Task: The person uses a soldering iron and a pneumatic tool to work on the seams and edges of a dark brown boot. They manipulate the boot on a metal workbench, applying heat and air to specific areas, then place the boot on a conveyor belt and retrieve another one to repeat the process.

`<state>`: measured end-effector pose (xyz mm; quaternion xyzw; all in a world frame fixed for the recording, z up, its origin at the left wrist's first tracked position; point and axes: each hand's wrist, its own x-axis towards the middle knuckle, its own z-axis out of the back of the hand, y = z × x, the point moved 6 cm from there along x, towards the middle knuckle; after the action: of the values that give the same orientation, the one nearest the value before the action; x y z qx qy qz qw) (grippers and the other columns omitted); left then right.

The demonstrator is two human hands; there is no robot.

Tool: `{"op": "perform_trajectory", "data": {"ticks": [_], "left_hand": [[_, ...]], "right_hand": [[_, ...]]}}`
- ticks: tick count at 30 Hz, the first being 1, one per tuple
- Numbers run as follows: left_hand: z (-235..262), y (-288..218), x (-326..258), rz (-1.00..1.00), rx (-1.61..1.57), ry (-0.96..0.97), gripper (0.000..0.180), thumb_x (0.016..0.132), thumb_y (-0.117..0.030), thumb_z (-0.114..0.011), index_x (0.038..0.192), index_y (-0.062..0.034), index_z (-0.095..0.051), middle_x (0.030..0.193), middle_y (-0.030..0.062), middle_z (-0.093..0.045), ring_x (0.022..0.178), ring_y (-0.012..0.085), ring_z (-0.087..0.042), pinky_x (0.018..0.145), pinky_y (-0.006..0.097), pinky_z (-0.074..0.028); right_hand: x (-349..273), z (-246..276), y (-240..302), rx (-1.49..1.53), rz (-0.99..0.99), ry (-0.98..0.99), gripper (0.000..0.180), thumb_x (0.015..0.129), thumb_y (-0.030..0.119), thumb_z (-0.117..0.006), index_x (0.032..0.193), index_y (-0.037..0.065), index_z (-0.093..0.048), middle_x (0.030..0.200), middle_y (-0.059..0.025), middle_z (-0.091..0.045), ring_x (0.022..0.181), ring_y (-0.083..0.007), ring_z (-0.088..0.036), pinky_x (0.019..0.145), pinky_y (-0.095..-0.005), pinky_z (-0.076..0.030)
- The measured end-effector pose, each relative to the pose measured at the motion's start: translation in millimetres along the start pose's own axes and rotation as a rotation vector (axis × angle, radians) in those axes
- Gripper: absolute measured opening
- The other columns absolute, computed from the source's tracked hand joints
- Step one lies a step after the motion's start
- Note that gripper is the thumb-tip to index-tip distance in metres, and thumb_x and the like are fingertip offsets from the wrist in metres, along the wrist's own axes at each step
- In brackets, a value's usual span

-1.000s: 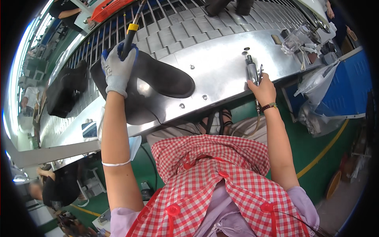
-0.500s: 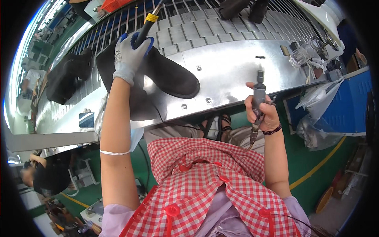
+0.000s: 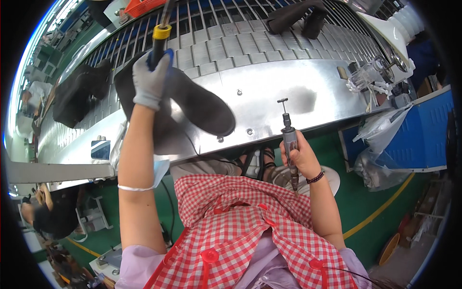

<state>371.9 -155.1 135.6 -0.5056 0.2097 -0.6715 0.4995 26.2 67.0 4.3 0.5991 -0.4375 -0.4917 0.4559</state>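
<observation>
My left hand (image 3: 150, 79), in a white-and-blue glove, is closed round the black handle of a tool with a yellow collar (image 3: 162, 32) and a metal shaft, blurred at its far end. Directly beneath the glove is a dark boot (image 3: 204, 108), its toe pointing right. Whether the glove also touches the boot, I cannot tell. In my bare right hand (image 3: 302, 156) is a slim grey air grinder (image 3: 289, 137), held upright with its T-shaped tip pointing away from me. The tip is apart from the boot.
Before me runs a metal bench (image 3: 279, 82) backed by a slatted conveyor (image 3: 211, 50). More dark boots lie at the left (image 3: 82, 94) and far right (image 3: 296, 19). A phone-like dark slab (image 3: 101, 149) rests near left. Blue cabinet (image 3: 423, 130) and plastic bags (image 3: 380, 166) stand right.
My right hand has brought the grinder left and closer to me. The boot under my left hand has shifted slightly toward me, and the yellow-collared tool has swung more upright.
</observation>
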Motion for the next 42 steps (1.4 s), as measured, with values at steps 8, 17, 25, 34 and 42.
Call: {"op": "perform_trajectory", "data": {"ticks": [8,17,25,34,42], "left_hand": [[-10.3,-28.6,-17.4,-0.083,0.014,0.146,0.024,0.088,-0.023,-0.068,0.088,0.0009,-0.069,0.066,0.0006,-0.062,0.059,0.0064,-0.055,0.055,0.024,-0.044],[-13.6,-13.6,2.4,0.023,0.138,0.147,0.033,0.088,-0.032,-0.07,0.086,0.0004,-0.068,0.066,0.002,-0.061,0.06,0.0086,-0.057,0.056,0.025,-0.045],[-10.8,2.6,0.4,0.076,-0.073,0.149,0.036,0.087,-0.033,-0.071,0.093,0.0025,-0.068,0.072,0.0032,-0.064,0.064,0.01,-0.059,0.059,0.026,-0.047],[-1.5,3.8,-4.3,0.112,-0.261,0.184,0.029,0.088,-0.026,-0.07,0.092,0.0021,-0.067,0.072,0.0023,-0.062,0.061,0.0087,-0.056,0.058,0.024,-0.046],[3.3,8.8,-10.0,0.139,-0.406,0.207,0.024,0.085,-0.023,-0.072,0.086,0.0003,-0.065,0.073,0.0011,-0.062,0.062,0.0069,-0.055,0.057,0.023,-0.044]], "right_hand": [[-5.7,-26.7,5.4,-0.525,0.127,-0.105,0.087,0.071,0.063,-0.078,0.128,0.004,-0.049,0.073,-0.0077,-0.062,0.065,-0.0223,-0.063,0.061,-0.0339,-0.049],[-12.7,-71.6,-22.6,-0.692,0.046,-0.122,0.07,0.071,0.049,-0.082,0.122,0.008,-0.056,0.092,-0.0156,-0.069,0.082,-0.0354,-0.069,0.071,-0.0399,-0.054],[3.0,-68.6,-22.3,-0.814,0.121,-0.134,0.071,0.071,0.053,-0.081,0.122,0.01,-0.056,0.09,-0.0169,-0.069,0.081,-0.0389,-0.068,0.068,-0.0429,-0.054],[5.8,-68.5,-19.8,-0.82,0.145,-0.111,0.071,0.071,0.053,-0.08,0.123,0.01,-0.056,0.094,-0.0168,-0.07,0.083,-0.0394,-0.068,0.069,-0.0433,-0.054],[-4.2,-91.5,-30.7,-0.855,0.288,-0.066,0.074,0.07,0.054,-0.081,0.122,0.008,-0.057,0.092,-0.0151,-0.069,0.08,-0.0355,-0.069,0.067,-0.0416,-0.055]]}}
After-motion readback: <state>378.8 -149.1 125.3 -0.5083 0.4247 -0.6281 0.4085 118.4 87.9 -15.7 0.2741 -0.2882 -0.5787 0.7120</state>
